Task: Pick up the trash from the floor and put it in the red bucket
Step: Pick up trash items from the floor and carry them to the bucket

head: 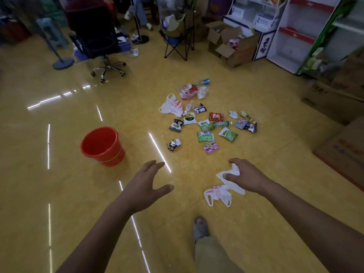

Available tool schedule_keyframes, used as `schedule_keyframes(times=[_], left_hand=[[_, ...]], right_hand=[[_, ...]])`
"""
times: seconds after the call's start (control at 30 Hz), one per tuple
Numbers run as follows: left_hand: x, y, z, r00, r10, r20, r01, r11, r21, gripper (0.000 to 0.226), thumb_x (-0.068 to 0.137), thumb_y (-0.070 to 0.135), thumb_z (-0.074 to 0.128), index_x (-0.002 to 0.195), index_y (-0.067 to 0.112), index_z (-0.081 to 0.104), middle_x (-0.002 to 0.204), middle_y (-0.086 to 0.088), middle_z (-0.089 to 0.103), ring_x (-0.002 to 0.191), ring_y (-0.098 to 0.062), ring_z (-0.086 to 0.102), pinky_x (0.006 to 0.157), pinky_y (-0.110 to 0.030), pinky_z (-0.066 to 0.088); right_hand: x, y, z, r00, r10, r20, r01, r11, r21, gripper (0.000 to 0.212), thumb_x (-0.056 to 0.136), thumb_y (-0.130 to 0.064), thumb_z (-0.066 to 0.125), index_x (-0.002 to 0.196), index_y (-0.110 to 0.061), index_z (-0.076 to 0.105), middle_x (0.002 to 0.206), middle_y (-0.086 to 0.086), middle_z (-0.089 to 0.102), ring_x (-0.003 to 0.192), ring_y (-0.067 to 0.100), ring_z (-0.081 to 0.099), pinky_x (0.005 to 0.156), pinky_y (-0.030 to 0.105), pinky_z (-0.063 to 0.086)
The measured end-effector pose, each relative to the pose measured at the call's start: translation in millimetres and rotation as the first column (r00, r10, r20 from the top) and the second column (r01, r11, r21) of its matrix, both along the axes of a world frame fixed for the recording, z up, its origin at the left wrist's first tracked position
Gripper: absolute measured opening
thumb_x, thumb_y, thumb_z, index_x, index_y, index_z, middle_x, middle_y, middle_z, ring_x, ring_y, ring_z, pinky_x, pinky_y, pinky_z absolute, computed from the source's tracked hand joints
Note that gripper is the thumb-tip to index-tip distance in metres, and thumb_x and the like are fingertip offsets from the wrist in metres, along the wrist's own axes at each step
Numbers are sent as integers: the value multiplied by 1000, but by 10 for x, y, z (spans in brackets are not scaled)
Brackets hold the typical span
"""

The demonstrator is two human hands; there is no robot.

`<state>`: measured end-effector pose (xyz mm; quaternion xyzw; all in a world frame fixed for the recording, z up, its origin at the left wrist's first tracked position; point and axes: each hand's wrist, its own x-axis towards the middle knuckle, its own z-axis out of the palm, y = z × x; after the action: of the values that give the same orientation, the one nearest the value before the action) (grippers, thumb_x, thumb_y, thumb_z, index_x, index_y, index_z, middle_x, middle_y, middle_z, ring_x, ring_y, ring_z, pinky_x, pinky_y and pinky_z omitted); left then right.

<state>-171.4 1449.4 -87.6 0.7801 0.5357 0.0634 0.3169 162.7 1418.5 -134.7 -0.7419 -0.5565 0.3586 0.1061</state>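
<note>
Red plastic, the bucket (113,154) stands upright on the yellow floor (59,184), up and left of the left hand (145,186), whose fingers are spread and hold nothing. The right hand (249,177) pinches a crumpled white bag (235,187). The scattered trash (205,136) lies on the floor beyond both hands, right of the bucket.

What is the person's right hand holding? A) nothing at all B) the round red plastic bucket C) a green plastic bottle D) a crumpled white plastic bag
D: the right hand has its fingers and thumb curled round a crumpled white plastic bag, while the left hand is open and holds nothing.
</note>
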Motion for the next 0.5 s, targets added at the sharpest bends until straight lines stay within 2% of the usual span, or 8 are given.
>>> schedule_keyframes(times=[0.37, 0.5], left_hand=[[-68, 1362, -123, 999, 33, -36, -34, 999, -23, 81, 80, 61, 63, 149, 39, 25, 160, 7, 14, 141, -14, 28, 106, -31, 34], [-75, 1874, -153, 998, 56, -37, -58, 997, -54, 81, 79, 62, 63, 148, 40, 26, 160, 6, 14, 141, -14, 28, 108, -33, 36]], right_hand=[[-13, 1524, -172, 998, 56, -19, -56, 998, 15, 70, 88, -46, 64, 147, -21, 34, 151, 6, 34, 137, 21, 38, 104, 31, 36], [-43, 2083, -230, 996, 81, -37, -82, 997, -8, 71, 89, -46, 64, 148, -20, 34, 150, 4, 34, 133, 18, 41, 100, 28, 36]])
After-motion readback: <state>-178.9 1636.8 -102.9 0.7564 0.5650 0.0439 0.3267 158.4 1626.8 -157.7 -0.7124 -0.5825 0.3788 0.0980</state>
